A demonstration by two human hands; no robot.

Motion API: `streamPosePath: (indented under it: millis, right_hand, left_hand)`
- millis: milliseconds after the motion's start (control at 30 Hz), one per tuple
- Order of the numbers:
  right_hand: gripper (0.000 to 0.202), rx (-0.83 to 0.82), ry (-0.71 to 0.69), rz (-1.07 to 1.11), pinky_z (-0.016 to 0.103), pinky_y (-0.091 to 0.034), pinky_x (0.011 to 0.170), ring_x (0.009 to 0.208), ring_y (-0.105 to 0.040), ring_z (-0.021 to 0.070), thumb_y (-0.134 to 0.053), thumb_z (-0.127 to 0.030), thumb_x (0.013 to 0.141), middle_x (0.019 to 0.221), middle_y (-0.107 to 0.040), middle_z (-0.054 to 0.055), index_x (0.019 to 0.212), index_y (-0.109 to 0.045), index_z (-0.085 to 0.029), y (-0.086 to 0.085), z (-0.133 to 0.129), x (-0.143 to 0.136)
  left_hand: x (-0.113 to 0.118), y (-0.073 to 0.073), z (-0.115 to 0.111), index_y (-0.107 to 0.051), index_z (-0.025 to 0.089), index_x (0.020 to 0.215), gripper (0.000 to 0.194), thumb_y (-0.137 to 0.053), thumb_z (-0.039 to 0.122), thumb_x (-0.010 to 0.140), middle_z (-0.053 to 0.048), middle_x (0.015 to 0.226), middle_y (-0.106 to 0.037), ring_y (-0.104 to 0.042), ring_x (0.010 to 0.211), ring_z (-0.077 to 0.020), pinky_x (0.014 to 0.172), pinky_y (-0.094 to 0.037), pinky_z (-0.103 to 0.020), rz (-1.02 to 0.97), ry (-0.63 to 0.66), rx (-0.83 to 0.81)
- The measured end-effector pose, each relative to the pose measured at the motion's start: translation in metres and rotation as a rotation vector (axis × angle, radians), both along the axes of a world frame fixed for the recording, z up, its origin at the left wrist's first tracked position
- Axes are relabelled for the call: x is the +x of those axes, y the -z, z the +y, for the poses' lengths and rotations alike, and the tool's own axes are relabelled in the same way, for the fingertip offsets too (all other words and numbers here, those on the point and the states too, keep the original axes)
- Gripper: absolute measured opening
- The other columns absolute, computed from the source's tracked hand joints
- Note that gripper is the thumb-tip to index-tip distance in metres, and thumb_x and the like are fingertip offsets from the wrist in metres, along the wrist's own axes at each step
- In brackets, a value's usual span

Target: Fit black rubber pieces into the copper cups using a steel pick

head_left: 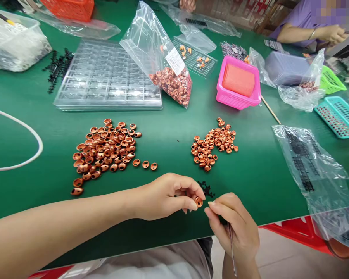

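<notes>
Near the table's front edge, my left hand (174, 197) pinches a small copper-coloured cup-shaped piece (199, 201) with a hole in it between thumb and fingertips. Just to its right is my right hand (235, 221), closed, with a thin metal tool (232, 248) tucked in it and pointing down. Its thumb and index fingertips come close together beside the piece; whether they hold anything tiny I cannot tell. Tiny black parts (206, 189) lie just behind the hands. Beyond are a large pile of copper-coloured pieces (104, 149) on the left and a smaller pile (213, 143) on the right.
Clear plastic trays (104, 77) are stacked behind the left pile, against a bag of copper-coloured pieces (174, 85). A pink basket (238, 101) stands right of it. A plastic bag with black parts (308, 162) overhangs the front edge. A co-worker's hand (334, 35) shows far right.
</notes>
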State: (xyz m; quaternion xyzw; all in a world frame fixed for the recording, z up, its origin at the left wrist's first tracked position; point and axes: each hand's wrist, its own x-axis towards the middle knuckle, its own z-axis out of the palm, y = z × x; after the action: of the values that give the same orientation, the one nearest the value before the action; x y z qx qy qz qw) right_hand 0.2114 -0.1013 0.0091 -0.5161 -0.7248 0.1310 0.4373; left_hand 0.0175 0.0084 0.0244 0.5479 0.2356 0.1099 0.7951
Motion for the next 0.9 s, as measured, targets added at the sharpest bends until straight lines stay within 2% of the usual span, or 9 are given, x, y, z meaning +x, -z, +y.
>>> streamPosePath:
  millis: [200,433,600,900]
  right_hand:
    - [0.038,0.018,-0.043,-0.052,0.028,-0.053,0.064,0.074,-0.061,0.0131,-0.063,-0.003,0.084,0.085,-0.066,0.003,0.116,-0.061,-0.024,0.002,-0.001,0.002]
    - [0.034,0.062,-0.108,-0.235,0.03,-0.052,0.071,0.082,-0.059,0.0154,-0.066,-0.003,0.082,0.089,-0.069,0.005,0.112,-0.064,-0.019,0.009,-0.003,0.004]
    - [0.031,0.078,-0.134,-0.298,0.033,-0.051,0.072,0.085,-0.058,0.0177,-0.065,-0.005,0.084,0.092,-0.07,0.007,0.114,-0.066,-0.015,0.013,-0.006,0.005]
    - [0.037,0.066,-0.149,-0.31,0.035,-0.05,0.069,0.086,-0.06,0.0188,-0.065,-0.006,0.086,0.097,-0.073,0.007,0.123,-0.063,-0.014,0.015,-0.009,0.007]
  left_hand:
    - [0.0,-0.001,-0.002,-0.064,0.01,0.095,0.011,-0.058,0.013,0.086,-0.002,0.083,-0.062,-0.057,0.07,-0.0092,0.067,-0.05,-0.019,-0.007,0.0,0.05]
    - [0.0,0.004,-0.006,-0.068,0.01,0.097,0.013,-0.059,0.016,0.089,-0.006,0.087,-0.067,-0.06,0.074,-0.012,0.066,-0.047,-0.019,0.017,-0.007,0.46]
    - [-0.002,0.008,-0.009,-0.067,0.009,0.099,0.014,-0.057,0.012,0.091,-0.007,0.085,-0.067,-0.06,0.075,-0.0116,0.07,-0.047,-0.018,-0.046,-0.031,0.639]
    - [-0.002,0.011,-0.011,-0.067,0.009,0.101,0.014,-0.055,0.012,0.093,-0.007,0.086,-0.067,-0.061,0.076,-0.0119,0.072,-0.048,-0.018,-0.043,-0.021,0.691]
